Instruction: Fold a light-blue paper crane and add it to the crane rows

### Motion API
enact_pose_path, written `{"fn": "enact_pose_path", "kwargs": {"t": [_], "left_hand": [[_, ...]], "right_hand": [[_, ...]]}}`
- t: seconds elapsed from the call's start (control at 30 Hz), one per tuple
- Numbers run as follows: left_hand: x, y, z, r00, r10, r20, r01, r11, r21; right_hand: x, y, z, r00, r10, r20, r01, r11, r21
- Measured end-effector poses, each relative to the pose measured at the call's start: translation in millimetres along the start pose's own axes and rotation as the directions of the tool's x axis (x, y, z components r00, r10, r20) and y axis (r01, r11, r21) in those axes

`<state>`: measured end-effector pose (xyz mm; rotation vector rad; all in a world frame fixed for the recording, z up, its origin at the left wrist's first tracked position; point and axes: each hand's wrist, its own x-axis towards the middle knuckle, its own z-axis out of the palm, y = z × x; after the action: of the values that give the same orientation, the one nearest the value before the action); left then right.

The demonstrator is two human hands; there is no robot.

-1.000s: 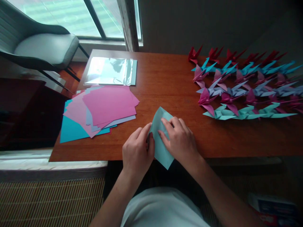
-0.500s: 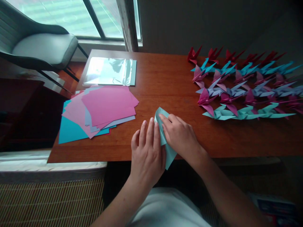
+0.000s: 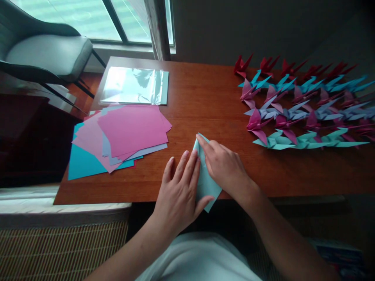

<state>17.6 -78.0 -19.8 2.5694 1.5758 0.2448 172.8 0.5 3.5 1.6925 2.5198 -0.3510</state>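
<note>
A pale mint sheet of origami paper (image 3: 207, 184), folded into a narrow kite-like shape, lies at the table's near edge with its point facing away from me. My left hand (image 3: 182, 187) is flat along its left side, fingers stretched out and thumb across the lower part of the paper. On the right side, my right hand (image 3: 224, 166) is closed, its index finger pressed on the top point and the other fingers curled against the paper. The underside of the paper is hidden.
Loose coloured sheets (image 3: 134, 132) lie fanned to the left, below a clear-wrapped pack of paper (image 3: 134, 86). Several rows of folded paper cranes (image 3: 295, 113) stand on the right of the wooden table (image 3: 202, 101). A chair (image 3: 49, 54) is beyond the left edge.
The paper's raised flap now lies flat and narrow. My left thumb has come out over the paper's lower part, and my right index finger has moved to its top point.
</note>
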Motion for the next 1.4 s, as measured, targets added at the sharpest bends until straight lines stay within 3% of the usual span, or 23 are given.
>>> {"fn": "enact_pose_path", "kwargs": {"t": [0.27,1.4], "left_hand": [[0.4,-4.4,-2.8,0.998,0.046,0.032,-0.045,0.999,-0.015],[1.9,-3.2,-4.6,0.998,0.045,0.04,-0.043,0.998,-0.036]], "right_hand": [[1.3,-1.6,-1.5,1.0,0.014,0.018,-0.014,1.0,-0.013],[8.1,-9.8,-2.1,0.997,0.076,0.019,-0.074,0.995,-0.074]]}}
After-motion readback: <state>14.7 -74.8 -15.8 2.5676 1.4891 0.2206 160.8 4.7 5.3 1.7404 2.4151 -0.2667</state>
